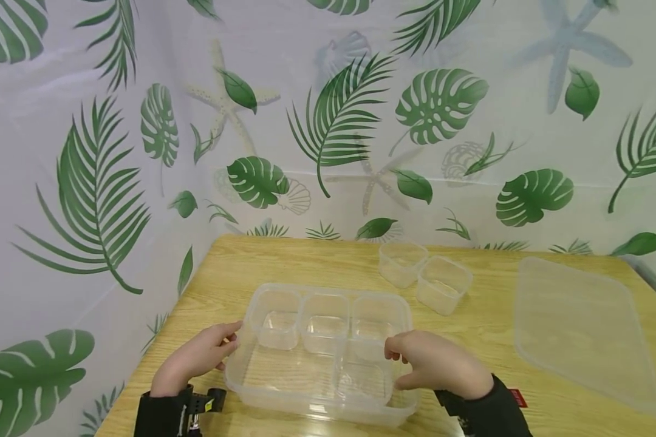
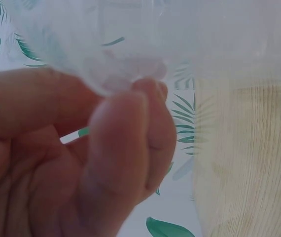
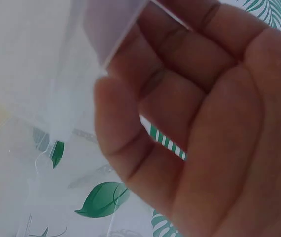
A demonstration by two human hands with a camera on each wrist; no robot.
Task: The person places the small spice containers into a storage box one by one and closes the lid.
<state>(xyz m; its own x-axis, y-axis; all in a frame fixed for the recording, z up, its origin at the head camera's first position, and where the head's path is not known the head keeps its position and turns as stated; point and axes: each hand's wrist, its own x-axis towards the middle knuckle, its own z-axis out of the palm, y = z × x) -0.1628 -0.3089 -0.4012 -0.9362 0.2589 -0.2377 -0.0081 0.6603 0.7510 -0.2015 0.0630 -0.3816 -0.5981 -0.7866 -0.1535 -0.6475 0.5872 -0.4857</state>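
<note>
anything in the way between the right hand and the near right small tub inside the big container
Nothing visible. The right hand reaches over the right wall of the big container and is already right at the small tub.

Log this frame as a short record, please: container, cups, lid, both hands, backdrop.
container: large, clear, on a wood-grain table
inside: three small cups in the far row, one near-right cup
outside: two loose cups beyond its far-right corner
lid: flat, translucent, at right
left hand: at container's left side, grip unclear
right hand: at near-right cup, grip unclear
backdrop: leaf-and-starfish print
</note>
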